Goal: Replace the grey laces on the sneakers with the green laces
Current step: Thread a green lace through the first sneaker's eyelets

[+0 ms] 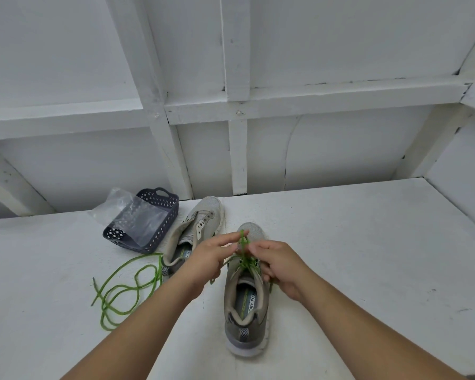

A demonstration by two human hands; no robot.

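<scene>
Your left hand (207, 259) and right hand (276, 266) meet over the front of the grey mesh sneaker (246, 303) that stands upright on the white painted bench (368, 256), heel toward you, toe pointing away. Between your two hands a bright green lace (243, 244) rises from the eyelets in a short loop. Your right hand is curled, its fingertips pinching that lace just beside the loop. Your left hand has its fingers reaching toward the same loop, touching or nearly touching it; whether they actually pinch it cannot be told. The green lace already crosses several eyelets beneath your fingers.

Just beyond your left hand lies the second grey mesh sneaker (196, 231), unlaced, tilted on its side. To the left of your left wrist, a second loose green lace (126, 292) sprawls in coils on the bench. Further out past that hand sits a dark blue perforated plastic basket (154, 204) with a clear plastic bag (137, 218) lying in it.
</scene>
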